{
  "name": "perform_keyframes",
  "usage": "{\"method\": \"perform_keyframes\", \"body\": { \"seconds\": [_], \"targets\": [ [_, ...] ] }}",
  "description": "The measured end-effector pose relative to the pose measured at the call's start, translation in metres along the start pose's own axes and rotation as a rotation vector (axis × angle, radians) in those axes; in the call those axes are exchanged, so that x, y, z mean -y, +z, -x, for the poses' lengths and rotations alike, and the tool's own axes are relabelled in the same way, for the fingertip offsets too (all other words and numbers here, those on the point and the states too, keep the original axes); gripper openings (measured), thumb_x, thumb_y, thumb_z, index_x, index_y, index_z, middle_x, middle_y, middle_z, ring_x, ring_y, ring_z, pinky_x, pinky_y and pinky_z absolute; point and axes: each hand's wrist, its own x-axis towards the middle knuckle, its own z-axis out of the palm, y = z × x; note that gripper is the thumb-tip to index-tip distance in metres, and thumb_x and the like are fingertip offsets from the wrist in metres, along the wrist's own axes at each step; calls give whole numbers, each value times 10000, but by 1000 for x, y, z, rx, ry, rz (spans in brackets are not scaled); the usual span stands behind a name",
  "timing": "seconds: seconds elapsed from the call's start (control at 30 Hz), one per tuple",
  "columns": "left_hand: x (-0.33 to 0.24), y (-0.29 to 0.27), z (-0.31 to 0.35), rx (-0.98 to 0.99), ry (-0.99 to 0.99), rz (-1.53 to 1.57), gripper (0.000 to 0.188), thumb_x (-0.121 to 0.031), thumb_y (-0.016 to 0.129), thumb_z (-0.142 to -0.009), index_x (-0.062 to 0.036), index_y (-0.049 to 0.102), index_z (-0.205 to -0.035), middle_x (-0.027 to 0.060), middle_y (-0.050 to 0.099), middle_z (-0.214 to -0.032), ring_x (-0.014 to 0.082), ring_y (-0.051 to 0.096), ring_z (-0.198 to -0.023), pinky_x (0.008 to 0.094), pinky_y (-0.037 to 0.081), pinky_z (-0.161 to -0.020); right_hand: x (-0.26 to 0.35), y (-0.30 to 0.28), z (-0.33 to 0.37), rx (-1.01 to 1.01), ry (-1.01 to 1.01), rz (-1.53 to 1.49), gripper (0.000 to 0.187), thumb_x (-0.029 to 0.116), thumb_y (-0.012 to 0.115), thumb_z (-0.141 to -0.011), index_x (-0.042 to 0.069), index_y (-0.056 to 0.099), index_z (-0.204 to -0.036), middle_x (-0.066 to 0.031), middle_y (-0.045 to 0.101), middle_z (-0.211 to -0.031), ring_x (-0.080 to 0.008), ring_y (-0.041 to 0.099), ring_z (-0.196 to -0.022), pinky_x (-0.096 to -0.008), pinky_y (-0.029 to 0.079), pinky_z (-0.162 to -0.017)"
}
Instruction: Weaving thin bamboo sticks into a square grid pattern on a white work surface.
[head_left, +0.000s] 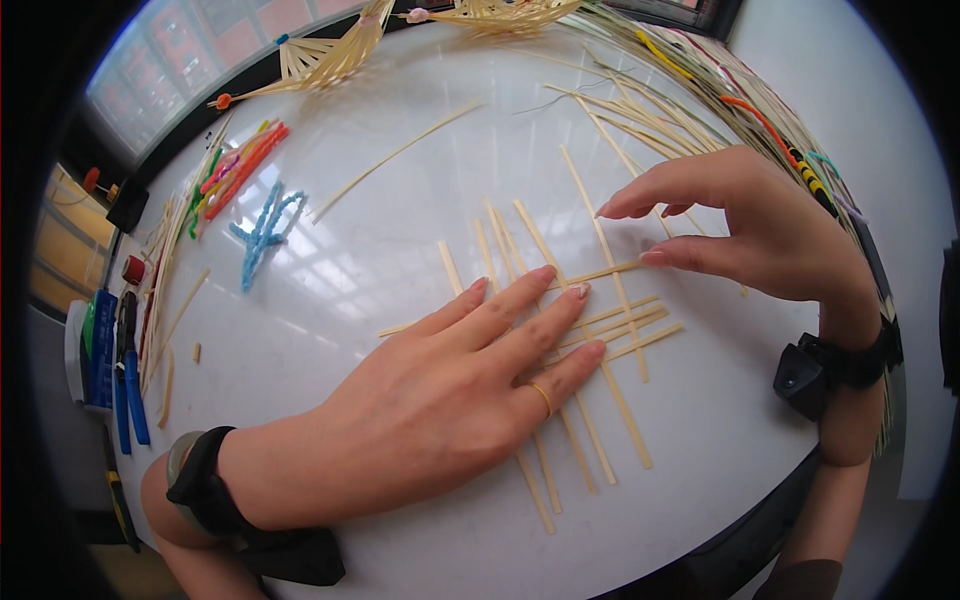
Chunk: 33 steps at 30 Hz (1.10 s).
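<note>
Thin pale bamboo-like strips (pixel 625 400) cross each other in a loose lattice on the white table. My left hand (pixel 450 390) lies flat across it with fingers spread, covering much of the crossing area. To the right, my right hand (pixel 770 215) hovers with thumb and forefinger apart and nothing between them. Its thumb tip is at the right end of a crosswise strip (pixel 605 273); whether it touches cannot be told. Just left of those fingertips, a long lengthwise strip (pixel 598 215) runs along the lattice's right side.
Loose strips (pixel 640 125) and a long bundle (pixel 780 135) line the right back. Woven fan-like pieces (pixel 340 72) stand at the back. Colourful pipe cleaners (pixel 245 168), a fuzzy blue shape (pixel 265 235), a red roll (pixel 132 269) and blue-handled pliers (pixel 130 395) lie left.
</note>
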Motion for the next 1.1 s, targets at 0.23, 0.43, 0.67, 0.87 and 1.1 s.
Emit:
{"method": "perform_keyframes", "body": {
  "seconds": [0.23, 0.43, 0.67, 0.87, 1.1],
  "targets": [
    [0, 1, 0, -9, 25, 10, 483, -143, 462, -865, -83, 461, -1344, 191, 405, -1412, 335, 382, -1331, 482, 390, -1033, -7, 7, 10, 164, -130, 144, 924, 320, 770, -711, -4, 286, -1428, -185, 362, -1446, -342, 335, -1337, -398, 305, -1087],
    [0, -1, 2, 22, 2, 32, 490, -152, 458, -868, -78, 448, -1352, 195, 381, -1427, 335, 362, -1343, 490, 385, -1035, -2, 17, 7, 135, -90, 247, 1040, 408, 792, -645, -36, 262, -1422, -210, 330, -1452, -362, 296, -1349, -411, 260, -1109],
    [1, 0, 0, 10, 15, 13, 482, -154, 466, -865, -78, 464, -1341, 199, 386, -1421, 337, 377, -1334, 494, 396, -1024, 7, 20, 10, 177, -25, 231, 1101, 467, 797, -599, 7, 255, -1439, -198, 342, -1447, -359, 297, -1348, -444, 244, -1108],
    [1, 0, 0, 12, 13, 6, 484, -155, 473, -863, -80, 469, -1341, 198, 386, -1421, 335, 377, -1333, 491, 400, -1022, 7, 20, 12, 168, -108, 288, 1147, 519, 791, -557, 33, 256, -1448, -164, 348, -1454, -346, 295, -1354, -449, 226, -1113],
    [0, 0, -1, 8, 15, -13, 481, -153, 481, -863, -84, 476, -1338, 197, 393, -1418, 336, 383, -1330, 489, 396, -1026, 4, 16, 11, 180, -78, 219, 1199, 578, 775, -541, 29, 227, -1456, -193, 325, -1459, -369, 251, -1371, -463, 212, -1119]
  ]
}}
